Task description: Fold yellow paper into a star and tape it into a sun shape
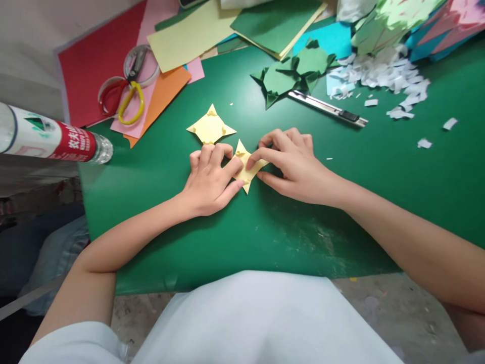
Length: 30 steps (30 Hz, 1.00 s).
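Note:
Between my hands a small yellow folded-paper star (248,169) lies flat on the green table, its top and bottom points showing. My left hand (212,177) has its thumb and bent index finger closed on the star's left corner, which is hidden. With my right hand (290,164) I grip the right side, the index fingertip on top and the thumb at the edge. A second yellow paper star (211,126) with curled flaps sits just beyond my left fingers, close to their knuckles.
Beyond my right hand lie a box cutter (328,108) and dark green folded paper stars (280,78). White paper scraps (390,73) are heaped at the back right. Scissors (132,83), tape rolls, coloured sheets (195,33) and a water bottle (56,136) occupy the left and back.

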Available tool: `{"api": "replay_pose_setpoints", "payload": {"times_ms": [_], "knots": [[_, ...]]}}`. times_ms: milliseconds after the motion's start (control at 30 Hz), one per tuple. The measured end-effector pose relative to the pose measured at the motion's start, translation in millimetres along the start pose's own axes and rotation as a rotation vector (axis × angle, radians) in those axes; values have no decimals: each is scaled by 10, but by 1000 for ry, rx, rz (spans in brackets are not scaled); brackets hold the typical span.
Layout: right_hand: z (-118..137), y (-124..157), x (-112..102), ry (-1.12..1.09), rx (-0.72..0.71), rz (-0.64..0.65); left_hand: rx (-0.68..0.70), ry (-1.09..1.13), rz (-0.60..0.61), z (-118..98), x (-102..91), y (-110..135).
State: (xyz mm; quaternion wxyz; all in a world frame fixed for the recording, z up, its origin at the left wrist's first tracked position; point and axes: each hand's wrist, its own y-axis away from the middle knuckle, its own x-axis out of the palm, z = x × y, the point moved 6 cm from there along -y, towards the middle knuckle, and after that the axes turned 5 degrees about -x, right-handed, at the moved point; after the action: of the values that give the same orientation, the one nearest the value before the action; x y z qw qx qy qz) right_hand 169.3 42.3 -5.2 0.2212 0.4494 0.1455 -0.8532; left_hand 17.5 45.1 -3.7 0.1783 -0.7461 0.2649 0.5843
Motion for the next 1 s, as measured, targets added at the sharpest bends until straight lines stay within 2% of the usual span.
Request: {"api": "replay_pose_setpoints", "payload": {"times_ms": [200,333,500,667,767,867,933,1000], "knots": [[2,-59,-35,-104,-20,-20,-31,26,-104,35,-18,11],[-26,-72,-49,-116,-55,-46,-13,63,-102,50,-31,2],[-74,-88,-75,-85,-208,-67,23,146,-116,83,-66,-14],[-39,-65,-111,178,-425,-124,106,213,-95,73,-68,-23],[63,-9,-159,398,-588,-239,128,205,-82,52,-73,-23],[185,54,-192,522,-742,-363,148,159,-90,16,-76,-7],[240,71,-207,555,-783,-427,171,96,-142,-13,-83,17],[275,73,-213,577,-791,-467,206,4,-244,-43,-103,50]]}}
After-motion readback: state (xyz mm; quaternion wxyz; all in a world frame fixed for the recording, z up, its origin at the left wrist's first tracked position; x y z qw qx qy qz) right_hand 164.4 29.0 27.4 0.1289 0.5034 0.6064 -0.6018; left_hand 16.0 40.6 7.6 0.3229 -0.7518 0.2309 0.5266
